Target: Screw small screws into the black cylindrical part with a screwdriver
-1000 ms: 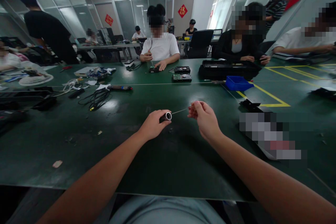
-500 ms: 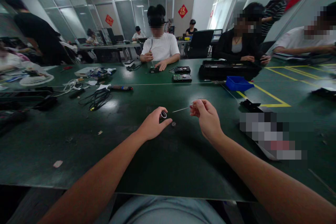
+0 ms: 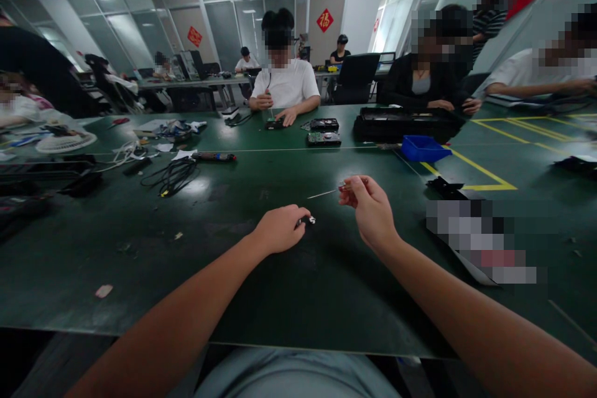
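Observation:
My left hand (image 3: 280, 229) rests low on the green table (image 3: 242, 273), fingers curled, fingertips pinching a small round part (image 3: 310, 219) that lies on the tabletop. The dark cylinder it held earlier is hidden under the hand or out of sight. My right hand (image 3: 368, 208) is raised just right of it, pinched shut on a thin screwdriver (image 3: 326, 192) whose metal shaft points left, above the small part.
A person in a white shirt (image 3: 285, 84) works opposite, with circuit boards (image 3: 323, 137) before them. A blue tray (image 3: 422, 148) and a black case (image 3: 401, 123) lie back right, black cables (image 3: 170, 175) back left. Other people sit at right and left.
My left hand came down from the screwdriver tip to the tabletop and closed on the small part. The right hand and screwdriver stayed almost still. A standing person at left moved out of view.

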The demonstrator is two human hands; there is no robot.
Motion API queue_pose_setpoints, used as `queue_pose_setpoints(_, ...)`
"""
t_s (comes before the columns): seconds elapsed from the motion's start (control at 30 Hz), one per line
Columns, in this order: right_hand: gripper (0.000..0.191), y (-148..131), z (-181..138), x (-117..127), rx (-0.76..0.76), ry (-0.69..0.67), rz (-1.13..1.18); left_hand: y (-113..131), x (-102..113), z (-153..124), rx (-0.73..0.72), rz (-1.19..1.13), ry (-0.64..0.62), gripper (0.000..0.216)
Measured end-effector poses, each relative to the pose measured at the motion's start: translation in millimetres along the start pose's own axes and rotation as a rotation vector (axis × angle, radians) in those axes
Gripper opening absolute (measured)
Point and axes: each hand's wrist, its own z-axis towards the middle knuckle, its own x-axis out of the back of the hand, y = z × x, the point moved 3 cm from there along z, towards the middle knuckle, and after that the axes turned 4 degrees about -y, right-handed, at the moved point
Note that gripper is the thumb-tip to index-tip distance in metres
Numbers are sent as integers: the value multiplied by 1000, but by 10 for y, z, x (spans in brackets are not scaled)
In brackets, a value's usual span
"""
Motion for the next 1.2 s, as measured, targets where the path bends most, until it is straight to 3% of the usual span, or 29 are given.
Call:
queue_pose_setpoints(0.4,23,34,12,-3,-1,-25,-6,175,-89,199,131,198,-33,49)
queue_pose_setpoints(0.57,21,18,18,-5,1,-13,11,265,-96,205,102,249,-5,35)
queue_pose_setpoints(0.97,21,-3,5,-13,-14,-50,2,85,-59,198,119,19,-106,29)
queue_pose_setpoints(1.2,23,-5,-3,-8,-18,-60,-16,20,-18,176,135,-151,-28,25)
